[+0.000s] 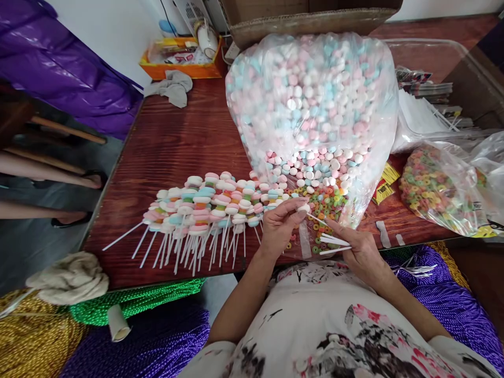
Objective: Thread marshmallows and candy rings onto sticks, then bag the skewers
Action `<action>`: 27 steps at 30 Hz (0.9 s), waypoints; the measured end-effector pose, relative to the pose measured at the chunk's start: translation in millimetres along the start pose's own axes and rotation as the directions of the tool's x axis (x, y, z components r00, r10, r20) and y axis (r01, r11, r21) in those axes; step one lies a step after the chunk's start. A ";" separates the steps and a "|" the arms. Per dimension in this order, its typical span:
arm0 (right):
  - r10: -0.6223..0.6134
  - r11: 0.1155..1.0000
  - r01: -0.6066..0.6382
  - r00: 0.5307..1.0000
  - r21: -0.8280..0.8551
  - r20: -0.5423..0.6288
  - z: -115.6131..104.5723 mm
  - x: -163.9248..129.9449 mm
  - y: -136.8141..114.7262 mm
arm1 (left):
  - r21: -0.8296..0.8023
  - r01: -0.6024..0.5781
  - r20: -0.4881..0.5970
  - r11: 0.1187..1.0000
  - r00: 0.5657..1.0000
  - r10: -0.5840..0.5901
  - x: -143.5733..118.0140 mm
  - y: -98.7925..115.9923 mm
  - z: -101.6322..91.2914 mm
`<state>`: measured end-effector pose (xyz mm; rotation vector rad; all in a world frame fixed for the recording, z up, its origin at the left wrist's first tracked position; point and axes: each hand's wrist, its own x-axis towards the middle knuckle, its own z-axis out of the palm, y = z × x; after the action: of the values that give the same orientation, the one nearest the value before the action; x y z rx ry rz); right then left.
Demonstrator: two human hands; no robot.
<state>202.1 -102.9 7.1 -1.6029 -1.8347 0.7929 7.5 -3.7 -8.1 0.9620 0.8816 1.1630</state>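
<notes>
My left hand [280,224] pinches a white marshmallow [303,208] between thumb and fingers. The tip of a thin white stick [318,219] meets that marshmallow; its other end is in my right hand [360,247]. Several more white sticks [333,242] fan out from the right hand's closed fingers. Just beyond both hands, a large clear bag [315,94] spills pink, white and blue marshmallows [311,167]. Small coloured gummy rings [328,203] lie loose in front of them. To the left is a pile of marshmallow skewers [205,202], their sticks pointing towards me.
At right, a tied bag of gummy rings [429,184] sits before a clear plastic tub [433,44]. Yellow twist ties [386,184] lie beside the big bag. An orange box [181,67] and grey cloth [173,86] stand far left. Another person's legs [47,173] show beyond the table edge.
</notes>
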 end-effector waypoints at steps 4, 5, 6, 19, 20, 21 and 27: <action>-0.030 0.999 0.031 0.999 0.015 -0.014 2.2 -0.5 1.5 | -0.152 0.078 -0.062 0.985 0.994 -0.089 3.7 2.7 6.3; -0.036 0.999 0.037 0.999 0.023 -0.018 2.7 -0.6 1.9 | -0.177 0.078 -0.071 0.981 0.993 -0.091 4.8 3.4 7.9; -0.039 0.999 0.039 0.999 0.030 -0.019 3.3 -0.7 2.2 | -0.190 0.069 -0.081 0.979 0.993 -0.085 5.6 4.0 9.2; -0.032 0.969 0.043 0.998 0.242 -0.049 12.8 2.5 3.4 | 0.246 -0.239 -0.051 0.939 0.965 0.259 -0.8 -23.7 2.5; -0.036 0.954 0.051 0.998 0.296 -0.055 15.9 2.2 3.4 | 0.303 -0.296 -0.033 0.906 0.947 0.321 -1.1 -23.4 2.8; -0.032 0.933 0.053 0.997 0.355 -0.066 19.7 1.9 3.7 | 0.358 -0.360 -0.005 0.862 0.922 0.387 -1.2 -22.2 3.4; 0.129 0.776 -0.047 0.988 0.629 -0.085 49.6 1.7 5.0 | 0.602 -0.657 0.278 0.453 0.705 0.653 0.6 -10.3 3.9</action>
<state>168.1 -103.9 -29.4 -1.2585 -1.2137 1.1699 14.6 -4.9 -16.4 2.0588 0.9671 1.5156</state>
